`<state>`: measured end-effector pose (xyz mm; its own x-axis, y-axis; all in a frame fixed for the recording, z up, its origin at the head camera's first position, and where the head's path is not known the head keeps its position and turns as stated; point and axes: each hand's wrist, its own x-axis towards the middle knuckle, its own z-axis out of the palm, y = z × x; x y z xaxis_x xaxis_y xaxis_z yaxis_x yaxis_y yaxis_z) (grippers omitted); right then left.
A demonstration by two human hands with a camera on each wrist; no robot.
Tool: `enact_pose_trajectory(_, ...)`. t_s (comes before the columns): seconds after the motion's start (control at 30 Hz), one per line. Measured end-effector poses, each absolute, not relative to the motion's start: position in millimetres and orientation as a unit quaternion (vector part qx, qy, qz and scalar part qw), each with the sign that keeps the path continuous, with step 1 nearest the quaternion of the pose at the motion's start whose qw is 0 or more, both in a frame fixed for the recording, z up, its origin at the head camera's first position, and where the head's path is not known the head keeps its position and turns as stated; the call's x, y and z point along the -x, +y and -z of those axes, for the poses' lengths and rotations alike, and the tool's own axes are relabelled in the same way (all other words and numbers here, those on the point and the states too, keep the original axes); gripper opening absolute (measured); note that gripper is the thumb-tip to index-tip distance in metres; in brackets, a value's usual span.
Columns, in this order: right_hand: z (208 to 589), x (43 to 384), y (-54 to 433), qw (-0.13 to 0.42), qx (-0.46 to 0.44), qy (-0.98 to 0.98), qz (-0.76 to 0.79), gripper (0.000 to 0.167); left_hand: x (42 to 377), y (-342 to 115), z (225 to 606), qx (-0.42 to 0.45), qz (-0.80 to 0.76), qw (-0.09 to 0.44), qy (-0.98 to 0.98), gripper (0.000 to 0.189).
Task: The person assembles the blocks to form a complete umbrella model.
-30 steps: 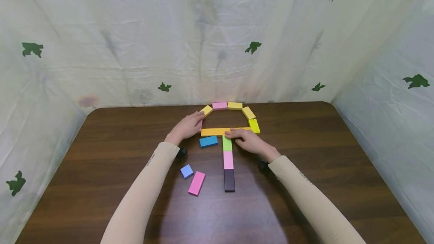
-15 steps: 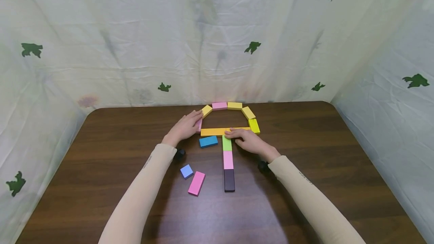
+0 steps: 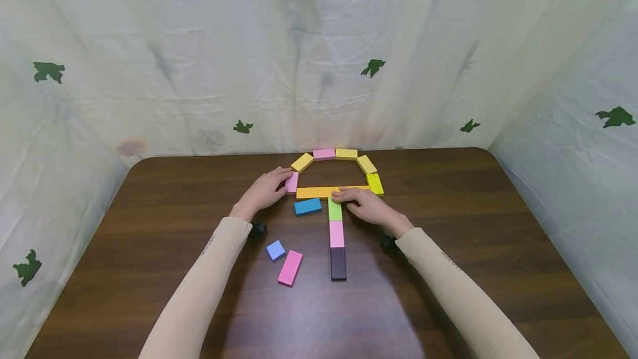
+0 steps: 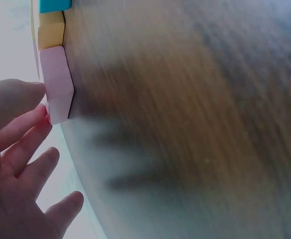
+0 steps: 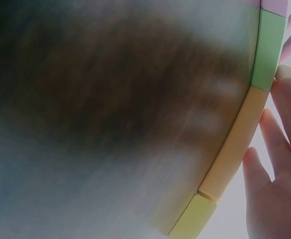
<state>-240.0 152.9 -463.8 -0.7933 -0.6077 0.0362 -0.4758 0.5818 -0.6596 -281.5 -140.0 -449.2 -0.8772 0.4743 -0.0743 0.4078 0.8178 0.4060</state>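
My left hand (image 3: 263,191) is at the left side of a pink block (image 3: 292,183), fingertips at its upper end and thumb by its lower left. In the left wrist view, its thumb and fingertips meet this pink block (image 4: 58,82) while the other fingers spread apart. My right hand (image 3: 368,205) rests its fingertips where the long orange bar (image 3: 314,193) meets the green block (image 3: 335,209). Those fingers lie extended along the orange bar (image 5: 233,144) in the right wrist view. Yellow blocks (image 3: 366,164) and another pink block (image 3: 324,154) form an arch above the bar.
Below the green block stand a pink block (image 3: 336,234) and a black block (image 3: 338,263) in line. A blue block (image 3: 307,206), a small blue cube (image 3: 276,250) and a darker pink block (image 3: 290,268) lie loose on the wooden table (image 3: 448,198). A white curtain (image 3: 199,71) hangs behind.
My left hand has slid left and slightly back, uncovering the upper-left yellow block and more of the pink block beside it. The right hand stays in place.
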Motion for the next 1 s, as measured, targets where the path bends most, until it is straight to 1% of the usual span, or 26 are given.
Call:
enact_pose_trajectory(0.33, 464, 240, 153, 0.095, 0.307, 0.883, 0.341, 0.042, 281, -139, 453, -0.232, -0.190, 0.071, 0.951, 0.050)
enact_pose_trajectory(0.6, 462, 240, 153, 0.095, 0.307, 0.885, 0.337, 0.043, 264, -141, 445, -0.270, -0.241, 0.038, 0.932, 0.048)
enact_pose_trajectory(0.77, 460, 240, 152, 0.096, 0.306, 0.887, 0.332, 0.043, 249, -138, 441, -0.298, -0.266, 0.048, 0.916, 0.043)
enact_pose_trajectory(1.0, 462, 240, 152, 0.098, 0.305, 0.887, 0.332, 0.043, 237, -131, 443, -0.327, -0.243, 0.060, 0.911, 0.039)
